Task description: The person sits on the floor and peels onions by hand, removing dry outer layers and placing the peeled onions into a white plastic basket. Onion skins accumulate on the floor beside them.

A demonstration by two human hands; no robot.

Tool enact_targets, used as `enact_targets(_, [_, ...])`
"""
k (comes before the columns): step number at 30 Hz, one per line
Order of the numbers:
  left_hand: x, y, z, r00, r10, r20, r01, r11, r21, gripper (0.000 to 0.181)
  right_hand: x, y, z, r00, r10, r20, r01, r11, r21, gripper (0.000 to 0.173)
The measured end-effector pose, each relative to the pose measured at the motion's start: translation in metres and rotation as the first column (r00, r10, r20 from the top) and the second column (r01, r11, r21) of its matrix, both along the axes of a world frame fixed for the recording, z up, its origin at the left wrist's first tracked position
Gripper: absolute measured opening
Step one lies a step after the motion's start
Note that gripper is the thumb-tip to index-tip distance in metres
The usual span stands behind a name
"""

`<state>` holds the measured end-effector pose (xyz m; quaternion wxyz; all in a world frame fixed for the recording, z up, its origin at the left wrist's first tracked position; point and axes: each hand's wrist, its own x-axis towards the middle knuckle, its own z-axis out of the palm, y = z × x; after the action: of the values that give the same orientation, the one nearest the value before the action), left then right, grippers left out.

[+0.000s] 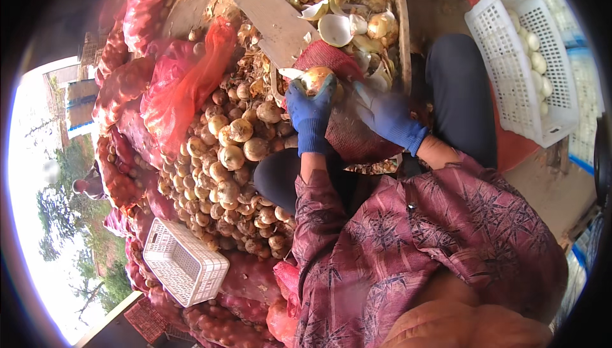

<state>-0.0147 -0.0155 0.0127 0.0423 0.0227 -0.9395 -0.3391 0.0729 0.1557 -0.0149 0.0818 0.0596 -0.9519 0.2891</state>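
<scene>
My left hand (310, 109), in a blue glove with paler fingers, grips a yellow onion (316, 79) from below. A white piece, perhaps peeled layer or a tool part, sticks out at the onion's left. My right hand (382, 111), gloved alike, is blurred just right of the onion; its fingers look spread, and whether it holds anything is unclear. Beneath both hands a red mesh sack (354, 132) lies across my lap. Beyond them, a wooden-edged tray (404, 27) contains onion skins and a cut white onion shell (334, 30).
Unpeeled onions (232, 156) are heaped at left, beside full red mesh sacks (126, 85). A white plastic crate (526, 85) at right holds peeled onions (539, 62). Another white crate (184, 262) rests on sacks at lower left. A wooden board (272, 18) lies ahead. A person (91, 185) is far left.
</scene>
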Motion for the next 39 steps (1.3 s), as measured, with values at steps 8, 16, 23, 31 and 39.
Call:
enact_targets(8, [0.004, 0.005, 0.002, 0.999, -0.045, -0.011, 0.043, 0.992, -0.115, 0.069, -0.006, 0.001, 0.031, 0.857, 0.189, 0.480, 0.304, 0.565, -0.767, 0.040])
enact_targets(16, [-0.003, -0.004, 0.006, 0.982, -0.183, 0.034, 0.185, 0.981, -0.065, 0.080, -0.018, 0.016, 0.044, 0.795, 0.276, 0.540, 0.352, 0.514, -0.782, 0.034])
enact_targets(23, [-0.003, -0.009, 0.002, 0.984, -0.180, 0.007, 0.179, 0.983, 0.049, 0.079, -0.017, 0.008, 0.041, 0.807, 0.239, 0.540, 0.308, 0.609, -0.731, 0.036])
enact_targets(31, [-0.010, -0.005, 0.003, 0.945, -0.326, -0.004, 0.326, 0.945, -0.027, 0.081, -0.016, 0.027, 0.028, 0.985, 0.101, 0.139, -0.053, 0.948, -0.314, 0.032])
enact_targets(39, [-0.019, -0.028, -0.010, 0.959, -0.280, 0.045, 0.211, 0.810, 0.546, 0.088, -0.048, 0.036, 0.023, 0.710, 0.225, 0.667, 0.495, 0.515, -0.700, 0.033])
